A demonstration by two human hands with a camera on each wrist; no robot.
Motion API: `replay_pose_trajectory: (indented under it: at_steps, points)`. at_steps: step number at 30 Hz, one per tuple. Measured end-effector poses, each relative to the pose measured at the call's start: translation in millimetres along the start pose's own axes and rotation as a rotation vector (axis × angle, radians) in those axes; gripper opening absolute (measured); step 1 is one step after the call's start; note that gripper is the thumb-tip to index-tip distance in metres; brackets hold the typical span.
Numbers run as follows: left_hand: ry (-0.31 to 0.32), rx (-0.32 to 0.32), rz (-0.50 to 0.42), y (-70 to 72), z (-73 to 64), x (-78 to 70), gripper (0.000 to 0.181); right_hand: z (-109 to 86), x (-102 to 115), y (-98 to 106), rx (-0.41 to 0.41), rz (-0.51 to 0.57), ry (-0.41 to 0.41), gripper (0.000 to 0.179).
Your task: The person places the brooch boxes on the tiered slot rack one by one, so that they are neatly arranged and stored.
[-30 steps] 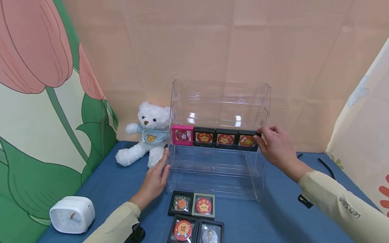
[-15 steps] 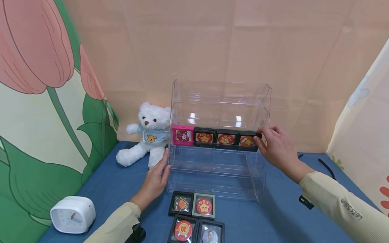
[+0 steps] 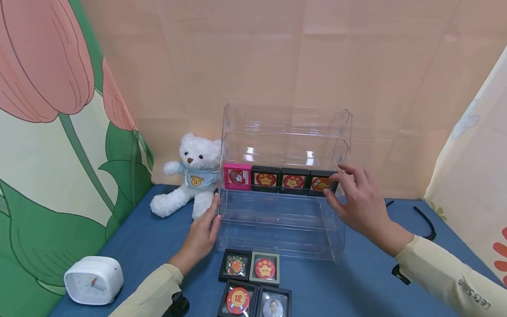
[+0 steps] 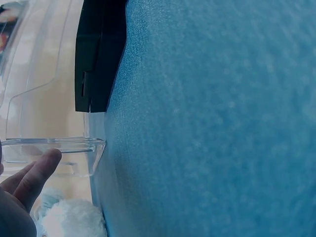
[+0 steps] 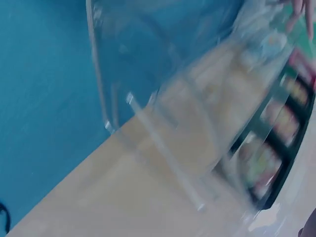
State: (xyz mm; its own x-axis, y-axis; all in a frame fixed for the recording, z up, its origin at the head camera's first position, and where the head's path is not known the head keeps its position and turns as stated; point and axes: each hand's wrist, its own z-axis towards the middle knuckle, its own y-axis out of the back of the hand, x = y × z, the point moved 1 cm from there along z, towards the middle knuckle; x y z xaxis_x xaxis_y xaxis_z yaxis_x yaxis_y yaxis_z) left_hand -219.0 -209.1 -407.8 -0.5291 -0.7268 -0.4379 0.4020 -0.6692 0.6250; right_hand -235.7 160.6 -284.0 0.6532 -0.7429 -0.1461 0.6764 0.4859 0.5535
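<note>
A clear acrylic tiered display rack (image 3: 277, 229) stands on the table. Its middle tier bears a pink framed badge (image 3: 237, 176) at the left. Black-framed badges fill the rest of that row, the rightmost black-framed badge (image 3: 321, 182) showing a yellow figure on red. My left hand (image 3: 202, 235) rests on the rack's left side, fingers extended; in the left wrist view its fingers (image 4: 37, 180) lie by the clear edge. My right hand (image 3: 362, 207) is at the rack's right side, thumb and forefinger spread in front of the rightmost badge, pinching nothing. The right wrist view is blurred.
Several framed badges lie flat before the rack, among them a grey-framed badge (image 3: 265, 268). A white teddy bear (image 3: 198, 171) sits left of the rack. A white clock (image 3: 93, 280) stands at the front left. A black cord (image 3: 425, 218) lies at the right.
My right hand has let go of the rightmost black-framed badge and shifted slightly back and down, its fingers spreading. The left hand stays on the rack.
</note>
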Motion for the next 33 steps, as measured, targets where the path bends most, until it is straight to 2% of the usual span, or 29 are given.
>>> replay_pose_trajectory:
  at_steps: [5, 8, 10, 13, 15, 19, 22, 26, 33]
  points:
    - [-0.009, -0.007, -0.002, -0.2, 0.1, -0.1, 0.066, -14.3, 39, 2, 0.052, 0.103, 0.044, 0.052]
    - [-0.013, -0.008, -0.005, -0.9, 0.0, 0.0, 0.066, -27.8, 62, 1, 0.135, 0.188, 0.042, 0.043]
    - [-0.019, -0.008, -0.004, -1.9, 0.0, 0.5, 0.066, -38.3, 75, -1, 0.201, 0.250, 0.032, 0.032]
    - [-0.033, -0.010, -0.006, -2.9, -0.3, 1.1, 0.066, -56.1, 93, -6, 0.359, 0.358, -0.004, 0.023]
    - [-0.038, -0.016, -0.005, -3.0, -0.5, 1.8, 0.066, -68.3, 101, -12, 0.517, 0.445, -0.047, 0.026]
    - [-0.038, -0.021, -0.007, -1.9, -0.5, 2.0, 0.065, -92.7, 110, -25, 0.828, 0.587, -0.150, 0.044]
    - [-0.031, -0.006, -0.007, -1.4, -0.3, 1.6, 0.065, -108.0, 111, -34, 0.960, 0.618, -0.187, 0.062]
    - [-0.021, 0.005, -0.009, -1.8, 0.1, 1.2, 0.064, -120.6, 110, -39, 0.996, 0.634, -0.182, 0.070]
    - [-0.028, -0.007, -0.004, -0.1, -0.8, 2.2, 0.062, -126.7, 111, -42, 0.934, 0.638, -0.106, 0.064]
